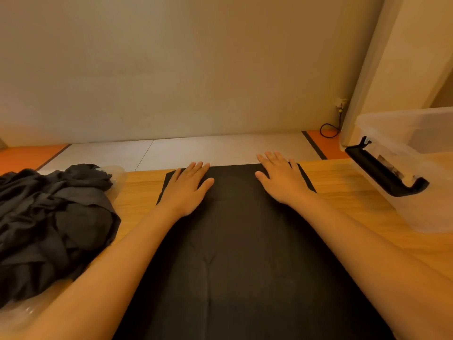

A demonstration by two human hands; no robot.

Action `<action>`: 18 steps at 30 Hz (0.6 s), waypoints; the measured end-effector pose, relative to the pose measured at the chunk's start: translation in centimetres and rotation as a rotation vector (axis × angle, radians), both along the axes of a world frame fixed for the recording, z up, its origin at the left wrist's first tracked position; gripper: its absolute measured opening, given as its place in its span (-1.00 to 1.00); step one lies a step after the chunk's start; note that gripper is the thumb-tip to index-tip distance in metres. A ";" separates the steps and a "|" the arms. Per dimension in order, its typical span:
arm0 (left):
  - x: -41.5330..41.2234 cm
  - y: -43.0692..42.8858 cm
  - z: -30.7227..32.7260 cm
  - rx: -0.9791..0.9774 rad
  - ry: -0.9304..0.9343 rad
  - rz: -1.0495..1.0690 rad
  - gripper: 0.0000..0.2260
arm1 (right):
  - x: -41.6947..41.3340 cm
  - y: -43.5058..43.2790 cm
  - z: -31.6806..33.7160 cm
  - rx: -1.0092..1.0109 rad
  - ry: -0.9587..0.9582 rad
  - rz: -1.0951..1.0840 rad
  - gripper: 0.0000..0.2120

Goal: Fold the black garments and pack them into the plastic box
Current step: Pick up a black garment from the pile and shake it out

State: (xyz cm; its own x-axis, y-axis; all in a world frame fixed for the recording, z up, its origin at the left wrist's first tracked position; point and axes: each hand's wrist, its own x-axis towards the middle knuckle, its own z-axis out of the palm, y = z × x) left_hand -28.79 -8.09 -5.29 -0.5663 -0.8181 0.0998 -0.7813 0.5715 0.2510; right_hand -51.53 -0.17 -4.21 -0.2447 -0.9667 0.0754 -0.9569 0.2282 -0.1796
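A black garment lies spread flat down the middle of the wooden table, reaching its far edge. My left hand presses flat on the garment's far left corner with straight fingers. My right hand lies flat on the far right corner, fingers spread. A heap of crumpled black garments sits at the left on clear plastic wrapping. The clear plastic box stands at the right, with a black latch handle on its near side.
The wooden table ends just beyond my hands; white and orange floor lies past it, then a beige wall. A black cable loops on the floor by a wall plug at the far right.
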 end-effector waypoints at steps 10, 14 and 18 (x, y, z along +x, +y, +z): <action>7.9 12.7 -1.8 0.073 -0.157 -0.075 -0.25 | 3.7 14.3 -1.4 0.167 -0.061 0.088 -0.42; 9.5 11.1 -2.1 0.095 0.014 -0.103 -0.28 | 0.9 15.0 -1.9 0.108 -0.014 0.061 -0.43; 8.9 11.3 -1.3 0.105 0.016 -0.113 -0.44 | 1.0 14.8 -1.0 0.142 -0.005 -0.007 -0.43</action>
State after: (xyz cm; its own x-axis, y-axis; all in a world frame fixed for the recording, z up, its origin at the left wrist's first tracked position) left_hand -19.86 3.24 -6.58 -0.6546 -0.7555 0.0272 -0.7086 0.6257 0.3262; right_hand -50.50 14.62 -5.24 -0.2515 -0.9658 -0.0631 -0.9543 0.2584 -0.1500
